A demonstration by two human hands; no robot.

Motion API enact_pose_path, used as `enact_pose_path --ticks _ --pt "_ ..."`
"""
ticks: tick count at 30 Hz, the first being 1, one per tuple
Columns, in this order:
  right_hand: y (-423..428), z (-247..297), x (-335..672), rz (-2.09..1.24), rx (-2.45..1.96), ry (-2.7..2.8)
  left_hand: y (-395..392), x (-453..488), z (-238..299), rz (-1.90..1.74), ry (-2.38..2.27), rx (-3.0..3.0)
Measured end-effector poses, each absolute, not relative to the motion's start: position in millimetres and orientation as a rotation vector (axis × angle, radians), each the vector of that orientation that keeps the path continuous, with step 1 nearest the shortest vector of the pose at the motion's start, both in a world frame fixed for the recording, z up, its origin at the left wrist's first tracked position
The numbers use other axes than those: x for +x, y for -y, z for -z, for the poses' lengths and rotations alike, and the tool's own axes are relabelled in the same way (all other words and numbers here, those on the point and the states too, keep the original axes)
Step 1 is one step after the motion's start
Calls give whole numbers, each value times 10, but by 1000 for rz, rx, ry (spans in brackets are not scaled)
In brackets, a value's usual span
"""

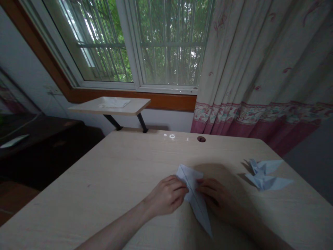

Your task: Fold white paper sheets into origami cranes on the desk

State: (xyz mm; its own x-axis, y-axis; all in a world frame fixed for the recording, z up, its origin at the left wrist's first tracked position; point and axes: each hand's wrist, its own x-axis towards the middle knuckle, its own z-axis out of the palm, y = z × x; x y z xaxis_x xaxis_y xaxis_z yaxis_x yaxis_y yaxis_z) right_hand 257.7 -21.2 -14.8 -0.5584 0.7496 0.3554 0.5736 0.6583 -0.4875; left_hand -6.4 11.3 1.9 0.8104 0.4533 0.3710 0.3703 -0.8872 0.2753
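A pale sheet of folded paper (191, 184) lies at a slant on the desk, with a crease down its middle and a long point toward me. From its left edge my left hand (170, 195) grips it with curled fingers. My right hand (214, 198) is at the paper's right edge, thumb and fingers closed on it, partly in shadow. Over to the right stand two folded paper birds (270, 182), close together, with wings and pointed ends spread out.
The wooden desk (117, 180) has a round cable hole (201, 139) near its back edge. At back left, a raised shelf (140, 104) on black legs carries white paper (114, 102). A curtain (247, 69) hangs behind on the right, beside a barred window (166, 45).
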Motion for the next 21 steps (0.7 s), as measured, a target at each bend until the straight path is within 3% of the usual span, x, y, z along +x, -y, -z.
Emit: enact_pose_path --ticks 21 --pt "249 143 2622 -444 -975 2295 -63 -38 14 -618 -676 2655"
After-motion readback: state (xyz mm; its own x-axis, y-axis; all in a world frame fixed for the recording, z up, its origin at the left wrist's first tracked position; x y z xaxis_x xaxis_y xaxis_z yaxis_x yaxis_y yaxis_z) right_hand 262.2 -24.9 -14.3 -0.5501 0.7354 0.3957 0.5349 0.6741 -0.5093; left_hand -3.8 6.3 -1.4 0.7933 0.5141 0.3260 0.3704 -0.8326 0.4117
